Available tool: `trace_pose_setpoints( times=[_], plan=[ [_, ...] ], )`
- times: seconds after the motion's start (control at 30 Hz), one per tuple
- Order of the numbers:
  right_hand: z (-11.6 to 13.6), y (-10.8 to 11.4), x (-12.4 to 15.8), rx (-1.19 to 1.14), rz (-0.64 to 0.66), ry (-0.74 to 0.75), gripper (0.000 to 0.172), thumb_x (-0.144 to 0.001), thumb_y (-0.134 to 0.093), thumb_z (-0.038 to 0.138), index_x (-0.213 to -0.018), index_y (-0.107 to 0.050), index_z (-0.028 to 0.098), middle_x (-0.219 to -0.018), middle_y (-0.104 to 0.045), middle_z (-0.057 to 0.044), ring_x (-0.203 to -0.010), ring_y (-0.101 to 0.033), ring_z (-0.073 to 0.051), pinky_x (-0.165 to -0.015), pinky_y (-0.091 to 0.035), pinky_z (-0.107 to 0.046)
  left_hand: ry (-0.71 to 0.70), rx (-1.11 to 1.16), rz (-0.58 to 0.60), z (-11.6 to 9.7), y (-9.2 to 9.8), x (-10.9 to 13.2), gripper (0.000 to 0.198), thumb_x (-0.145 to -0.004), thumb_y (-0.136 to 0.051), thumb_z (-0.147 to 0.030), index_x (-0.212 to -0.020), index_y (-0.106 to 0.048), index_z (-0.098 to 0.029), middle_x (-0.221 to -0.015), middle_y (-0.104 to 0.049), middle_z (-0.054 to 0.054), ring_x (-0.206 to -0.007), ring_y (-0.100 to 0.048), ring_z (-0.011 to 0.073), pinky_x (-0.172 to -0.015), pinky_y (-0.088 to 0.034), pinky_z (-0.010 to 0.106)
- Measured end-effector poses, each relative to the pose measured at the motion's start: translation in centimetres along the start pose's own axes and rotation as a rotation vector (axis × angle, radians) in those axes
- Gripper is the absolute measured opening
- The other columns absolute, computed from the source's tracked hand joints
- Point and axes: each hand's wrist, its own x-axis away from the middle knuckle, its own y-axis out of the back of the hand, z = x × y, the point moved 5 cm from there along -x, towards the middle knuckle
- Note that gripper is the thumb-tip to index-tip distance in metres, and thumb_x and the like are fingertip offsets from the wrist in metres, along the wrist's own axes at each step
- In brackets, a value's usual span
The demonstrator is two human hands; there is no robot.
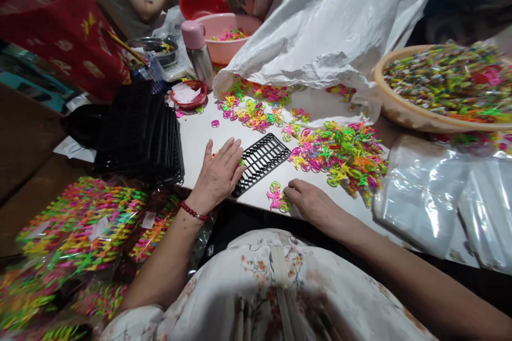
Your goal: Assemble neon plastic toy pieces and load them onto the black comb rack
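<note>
My left hand (222, 173), with a red bead bracelet (194, 211) at the wrist, lies with fingers stretched out over the left end of a black slotted plastic rack (266, 157). Bits of yellow and green plastic peek out by its fingers. My right hand (310, 200) is closed, fingers curled, at the table's front edge. Its fingertips meet a pink and green plastic toy piece (276, 197) with round wheels; whether they grip it is hidden. Right of the rack spreads a heap of bright plastic toy pieces (344, 157).
Black racks (140, 138) are stacked at left, above bagged toys (88, 224). Behind are a red basket (190, 95), a flask (198, 53), a pink basin (224, 48) and a white sack (320, 26). Plastic bags (420, 192) and a full tub (432, 117) stand right. Another person's arm (144, 5) shows.
</note>
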Motion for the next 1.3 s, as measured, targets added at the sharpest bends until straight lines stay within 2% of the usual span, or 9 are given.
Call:
trace_pose_setpoints(
  times=[0.13,0.27,0.4,0.5,0.83,0.93,1.0,1.17,1.3],
  plan=[
    [0.0,0.4,-2.7,-0.21,-0.135,-0.078,0.018,-0.096,-0.042,0.018,-0.105,-0.058,0.018,-0.093,-0.062,-0.009,-0.078,-0.056,-0.019,-0.071,-0.042,-0.03,-0.034,0.052,0.026,0.3,-0.1,0.5,0.039,-0.1,-0.04,-0.024,-0.138,-0.045,-0.019,-0.148,-0.049,0.012,-0.144,-0.037,0.0233,-0.12,-0.02,0.055],
    [0.2,1.2,-7.9,-0.593,-0.267,-0.117,0.011,-0.093,-0.048,0.029,-0.091,-0.054,0.021,-0.076,-0.059,0.0,-0.066,-0.052,-0.015,-0.064,-0.04,-0.027,-0.05,0.09,0.04,0.9,0.1,0.8,0.04,-0.1,-0.038,-0.02,-0.14,-0.044,-0.019,-0.149,-0.048,0.012,-0.145,-0.035,0.0217,-0.116,-0.031,0.049],
    [0.5,-0.2,-13.3,-0.888,-0.285,-0.097,0.016,-0.086,-0.057,0.036,-0.084,-0.055,0.021,-0.074,-0.06,0.002,-0.068,-0.054,-0.015,-0.064,-0.043,-0.026,-0.06,0.111,0.002,1.2,0.1,0.7,0.041,-0.099,-0.04,-0.018,-0.14,-0.044,-0.017,-0.149,-0.047,0.013,-0.145,-0.034,0.0214,-0.114,-0.037,0.045],
    [0.7,-1.2,-15.6,-0.898,-0.275,-0.059,0.015,-0.083,-0.058,0.034,-0.084,-0.058,0.02,-0.075,-0.063,0.001,-0.07,-0.055,-0.015,-0.068,-0.044,-0.026,-0.068,0.103,-0.011,1.1,0.0,0.7,0.043,-0.098,-0.041,-0.017,-0.142,-0.041,-0.017,-0.151,-0.046,0.013,-0.145,-0.033,0.0216,-0.115,-0.036,0.046],
    [1.5,-0.7,-16.1,-0.612,-0.253,0.063,0.01,-0.085,-0.051,0.018,-0.089,-0.06,0.019,-0.083,-0.069,-0.004,-0.074,-0.058,-0.017,-0.07,-0.042,-0.026,-0.062,0.114,-0.021,0.8,0.1,0.8,0.048,-0.098,-0.041,-0.017,-0.146,-0.036,-0.016,-0.153,-0.042,0.013,-0.147,-0.03,0.0225,-0.116,-0.035,0.048],
    [1.4,-1.0,-16.1,-0.604,-0.249,0.059,0.008,-0.084,-0.053,0.018,-0.088,-0.059,0.019,-0.082,-0.068,-0.004,-0.074,-0.058,-0.017,-0.07,-0.042,-0.027,-0.062,0.116,-0.027,0.8,0.1,0.8,0.049,-0.098,-0.041,-0.018,-0.147,-0.036,-0.017,-0.154,-0.04,0.013,-0.147,-0.029,0.0226,-0.116,-0.035,0.048],
    [1.2,-0.9,-16.2,-0.692,-0.274,0.019,0.005,-0.083,-0.057,0.023,-0.085,-0.059,0.02,-0.079,-0.067,-0.002,-0.072,-0.057,-0.016,-0.07,-0.043,-0.027,-0.055,0.12,-0.024,0.8,0.1,0.8,0.05,-0.098,-0.041,-0.018,-0.147,-0.035,-0.018,-0.154,-0.04,0.013,-0.147,-0.03,0.0228,-0.116,-0.035,0.049],
    [0.0,-0.1,-15.8,-1.338,-0.394,-0.203,0.033,-0.069,-0.075,0.046,-0.079,-0.058,0.02,-0.069,-0.06,0.003,-0.061,-0.053,-0.013,-0.06,-0.045,-0.026,-0.056,0.12,-0.036,0.9,-0.1,1.0,0.049,-0.098,-0.041,-0.017,-0.146,-0.036,-0.018,-0.153,-0.042,0.014,-0.147,-0.031,0.0235,-0.115,-0.035,0.05],
    [-0.4,-0.2,-14.8,-1.623,-0.392,-0.349,0.043,-0.053,-0.088,0.044,-0.078,-0.063,0.018,-0.067,-0.058,0.004,-0.052,-0.047,-0.008,-0.052,-0.04,-0.024,-0.039,0.124,-0.033,1.0,-0.2,1.0,0.048,-0.098,-0.041,-0.018,-0.146,-0.036,-0.018,-0.153,-0.042,0.013,-0.147,-0.031,0.0229,-0.116,-0.033,0.048]
  ],
)
